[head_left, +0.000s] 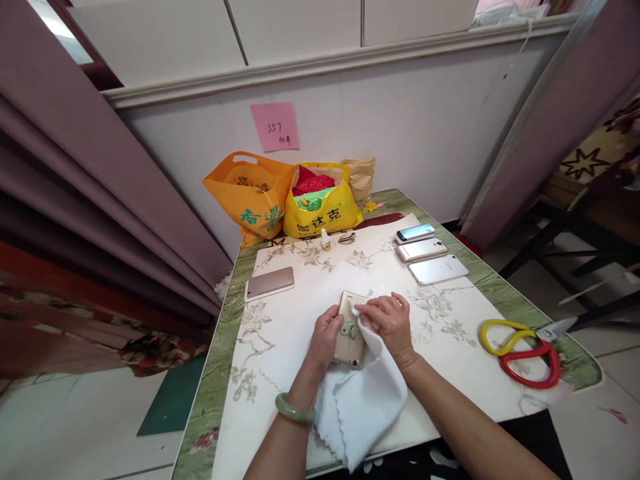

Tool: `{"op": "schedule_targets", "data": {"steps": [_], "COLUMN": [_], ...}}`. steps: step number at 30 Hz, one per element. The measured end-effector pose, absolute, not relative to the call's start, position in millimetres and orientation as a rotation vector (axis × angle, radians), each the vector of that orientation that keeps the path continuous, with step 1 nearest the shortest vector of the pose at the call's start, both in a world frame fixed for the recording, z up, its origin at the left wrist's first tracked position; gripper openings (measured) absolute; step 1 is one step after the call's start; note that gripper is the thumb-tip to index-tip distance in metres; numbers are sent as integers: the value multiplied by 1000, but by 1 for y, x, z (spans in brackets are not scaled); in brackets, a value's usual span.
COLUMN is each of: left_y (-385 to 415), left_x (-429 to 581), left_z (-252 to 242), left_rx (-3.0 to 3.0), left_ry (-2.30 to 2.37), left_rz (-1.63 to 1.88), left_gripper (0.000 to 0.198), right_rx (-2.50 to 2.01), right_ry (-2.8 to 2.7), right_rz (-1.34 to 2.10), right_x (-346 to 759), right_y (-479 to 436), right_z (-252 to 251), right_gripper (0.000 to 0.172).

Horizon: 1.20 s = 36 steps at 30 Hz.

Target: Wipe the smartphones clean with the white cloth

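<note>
My left hand (pixel 325 335) grips the left edge of a gold smartphone (pixel 348 348), its back turned up with a round green sticker on it. My right hand (pixel 390 320) pinches a white cloth (pixel 367 407) and presses a fold of it on the phone's upper right part. The rest of the cloth drapes under the phone and down towards the table's near edge. Part of the phone's right side is hidden beneath the cloth. A green bangle (pixel 295 409) circles my left wrist.
Three phones (pixel 423 250) lie in a column at the right, and a rose-gold phone (pixel 271 283) at the left. Scissors (pixel 530 347) with yellow and red handles rest near the right edge. An orange bag (pixel 257 200), a yellow bag (pixel 320 217) and a small bottle (pixel 325 240) stand at the back.
</note>
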State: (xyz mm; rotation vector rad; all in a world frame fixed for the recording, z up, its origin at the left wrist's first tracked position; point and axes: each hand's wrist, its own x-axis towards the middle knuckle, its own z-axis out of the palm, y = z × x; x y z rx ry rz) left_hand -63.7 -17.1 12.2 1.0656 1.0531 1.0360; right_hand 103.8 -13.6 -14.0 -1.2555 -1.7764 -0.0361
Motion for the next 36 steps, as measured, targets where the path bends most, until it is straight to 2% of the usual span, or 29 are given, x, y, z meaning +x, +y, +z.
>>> {"op": "schedule_targets", "data": {"steps": [6, 10, 14, 20, 31, 36], "left_y": [-17, -17, -17, -17, -10, -10], "left_x": [-64, -65, -65, -63, -63, -62], "left_z": [13, 12, 12, 18, 7, 2], "left_rx": [1064, 1074, 1047, 967, 678, 664], "left_ry": [1065, 1071, 1069, 1072, 1132, 1080], "left_rz": [1057, 1041, 1065, 1085, 1374, 1365], "left_gripper": [21, 20, 22, 23, 30, 36], "right_rx": [-1176, -1298, -1175, -1332, -862, -941], "right_ry": [-1876, -1762, -1876, -1729, -1978, -1960], "right_rz": [-15, -61, -41, 15, 152, 103], "right_x": [105, 105, 104, 110, 101, 103], "right_y": [-14, -14, -15, -10, -17, -18], "right_z": [-15, -14, -13, -19, -9, -9], "right_gripper": [19, 22, 19, 25, 21, 20]}}
